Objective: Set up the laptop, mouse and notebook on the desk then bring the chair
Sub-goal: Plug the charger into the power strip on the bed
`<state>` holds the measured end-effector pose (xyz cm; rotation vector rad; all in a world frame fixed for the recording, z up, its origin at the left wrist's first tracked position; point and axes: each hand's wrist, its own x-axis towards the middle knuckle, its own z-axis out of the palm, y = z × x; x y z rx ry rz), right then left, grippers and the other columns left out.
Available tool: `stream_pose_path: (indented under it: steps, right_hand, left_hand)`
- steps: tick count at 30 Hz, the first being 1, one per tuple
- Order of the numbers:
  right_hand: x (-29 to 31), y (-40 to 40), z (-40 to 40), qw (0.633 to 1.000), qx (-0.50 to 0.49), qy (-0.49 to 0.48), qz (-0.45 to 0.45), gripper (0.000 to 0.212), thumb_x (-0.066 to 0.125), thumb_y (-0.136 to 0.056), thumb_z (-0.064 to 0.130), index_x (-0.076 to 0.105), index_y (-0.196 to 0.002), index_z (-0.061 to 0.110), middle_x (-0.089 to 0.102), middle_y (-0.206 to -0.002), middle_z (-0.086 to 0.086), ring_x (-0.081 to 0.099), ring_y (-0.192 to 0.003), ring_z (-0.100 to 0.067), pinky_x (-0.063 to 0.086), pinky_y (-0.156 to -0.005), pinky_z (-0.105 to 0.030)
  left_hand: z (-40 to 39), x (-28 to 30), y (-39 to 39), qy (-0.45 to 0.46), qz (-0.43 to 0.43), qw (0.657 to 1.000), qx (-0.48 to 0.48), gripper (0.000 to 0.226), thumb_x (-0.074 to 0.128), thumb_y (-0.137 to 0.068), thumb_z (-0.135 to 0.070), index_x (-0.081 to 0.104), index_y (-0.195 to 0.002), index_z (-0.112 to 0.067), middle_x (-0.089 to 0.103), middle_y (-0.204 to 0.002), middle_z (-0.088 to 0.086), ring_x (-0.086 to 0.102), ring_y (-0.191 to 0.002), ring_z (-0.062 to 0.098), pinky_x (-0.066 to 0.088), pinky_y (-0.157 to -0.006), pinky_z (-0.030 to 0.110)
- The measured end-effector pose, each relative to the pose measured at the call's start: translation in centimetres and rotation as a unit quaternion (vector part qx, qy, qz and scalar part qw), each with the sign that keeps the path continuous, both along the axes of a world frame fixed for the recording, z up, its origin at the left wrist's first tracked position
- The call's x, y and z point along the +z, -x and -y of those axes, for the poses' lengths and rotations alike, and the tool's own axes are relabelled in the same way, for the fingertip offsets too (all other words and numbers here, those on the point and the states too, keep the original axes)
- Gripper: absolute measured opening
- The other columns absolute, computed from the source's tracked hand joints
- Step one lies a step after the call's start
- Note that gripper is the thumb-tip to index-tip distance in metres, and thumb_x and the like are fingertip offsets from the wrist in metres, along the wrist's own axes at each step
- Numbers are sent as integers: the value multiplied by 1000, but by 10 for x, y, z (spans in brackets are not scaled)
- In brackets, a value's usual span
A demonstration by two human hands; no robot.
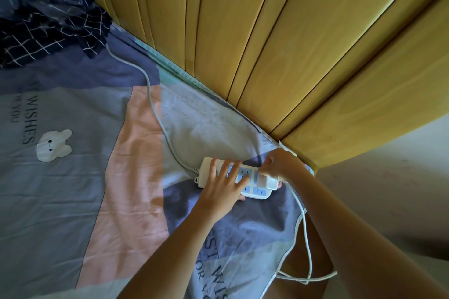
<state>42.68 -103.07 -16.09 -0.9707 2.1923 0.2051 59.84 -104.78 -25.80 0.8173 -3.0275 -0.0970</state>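
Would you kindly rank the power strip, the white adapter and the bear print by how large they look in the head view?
1. power strip
2. bear print
3. white adapter, partly hidden by the right hand

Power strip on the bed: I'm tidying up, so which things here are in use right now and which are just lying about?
In use:
power strip, pressed by the left hand
white charger, gripped by the right hand
charger cable

Lying about:
checked dark cloth
bedsheet
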Motion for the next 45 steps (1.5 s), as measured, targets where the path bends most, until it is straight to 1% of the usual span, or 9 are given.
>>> stream_pose_path:
  steps: [6, 12, 17, 26, 30, 33, 37, 42, 45]
  right_hand:
    - [0, 1, 1, 998, 52, -8, -17, 17, 59, -77, 27, 65, -90, 18, 67, -94, -4, 65, -87, -24, 49, -69, -30]
    - [-7, -3, 2, 1000, 17, 5, -14, 20, 56, -76, 26, 63, -92, 16, 66, -89, -3, 65, -82, -25, 48, -63, -28]
    - [3, 14, -20, 997, 20, 73, 2, 10, 63, -77, 33, 59, -70, 26, 60, -81, 4, 60, -78, -18, 49, -70, -31]
    - [20, -9, -44, 990, 18, 112, -82, 18, 56, -84, 42, 64, -95, 29, 61, -87, 1, 54, -79, -20, 39, -65, -29]
    - [15, -20, -58, 983, 19, 150, -105, 36, 57, -84, 52, 57, -114, 33, 68, -102, 1, 62, -96, -23, 42, -68, -29]
    - [-4, -33, -75, 962, 60, 225, -143, 33, 51, -88, 49, 56, -117, 33, 70, -90, -3, 66, -82, -26, 46, -59, -32]
    - [-24, -51, -90, 920, 136, 284, -234, 38, 45, -86, 46, 64, -108, 22, 61, -64, -5, 59, -52, -26, 39, -38, -27]
    - [-35, -57, -96, 912, 126, 313, -233, 42, 59, -86, 35, 53, -125, 22, 64, -97, -7, 58, -65, -28, 51, -46, -35]
    - [-37, -64, -99, 926, 106, 311, -189, 63, 73, -78, 20, 44, -134, 25, 56, -124, -8, 60, -76, -29, 55, -54, -37]
  left_hand:
    - [0, -1, -1, 25, -13, 999, -15, 56, 80, -60, -52, 57, -102, -22, 58, -124, 12, 56, -111, 33, 35, -96, 58]
    - [2, 1, 0, 27, -11, 999, -21, 52, 81, -61, -50, 57, -98, -22, 58, -122, 12, 57, -109, 33, 32, -94, 54]
    - [1, 2, -2, 16, -31, 999, -10, 50, 79, -63, -50, 58, -101, -24, 59, -125, 12, 57, -111, 33, 38, -90, 56]
    - [2, 5, -1, -5, -33, 999, 3, 52, 81, -58, -49, 58, -99, -27, 59, -123, 9, 57, -110, 32, 36, -91, 58]
    - [4, 2, -4, 1, -57, 998, 8, 52, 77, -62, -55, 60, -103, -28, 57, -130, 9, 54, -119, 33, 24, -99, 68]
    - [1, -1, -6, 5, -80, 997, -3, 52, 75, -69, -53, 58, -111, -29, 55, -135, 11, 52, -124, 34, 17, -103, 67]
    - [0, -2, -7, -2, -114, 993, 2, 53, 77, -69, -52, 56, -111, -28, 56, -135, 11, 55, -122, 34, 19, -102, 64]
    - [-2, 6, -3, -65, -178, 978, 88, 67, 65, -69, -63, 53, -118, -18, 63, -124, 1, 58, -119, 20, 32, -102, 65]
    - [0, 6, 2, -32, -164, 985, 45, 58, 71, -72, -56, 53, -119, -29, 63, -123, -2, 60, -116, 22, 28, -102, 66]
